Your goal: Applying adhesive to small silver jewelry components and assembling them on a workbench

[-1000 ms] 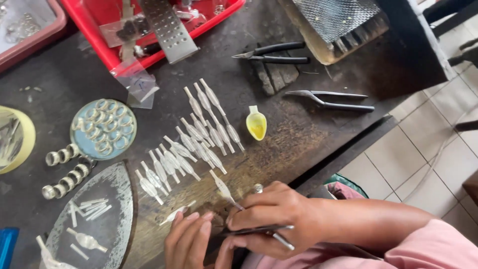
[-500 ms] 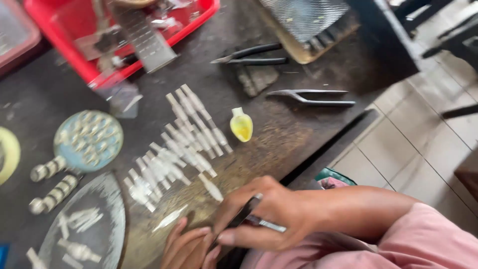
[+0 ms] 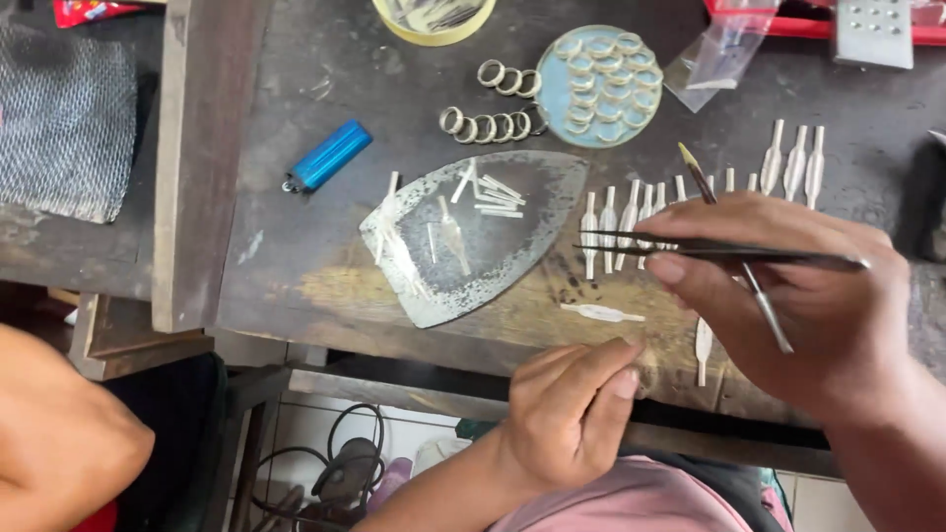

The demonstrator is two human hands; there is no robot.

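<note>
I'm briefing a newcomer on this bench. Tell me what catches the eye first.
First, the right hand at the right, pinching dark tweezers and a thin brush over rows of pale spindle-shaped pieces. At centre lies a pointed metal plate strewn with small white bits, a blue lighter to its left. The left hand rests on the bench edge.

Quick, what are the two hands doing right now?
Left hand: loosely curled, fingertips on the workbench edge, holding nothing.
Right hand: closed on tweezers and a thin brush.
</note>
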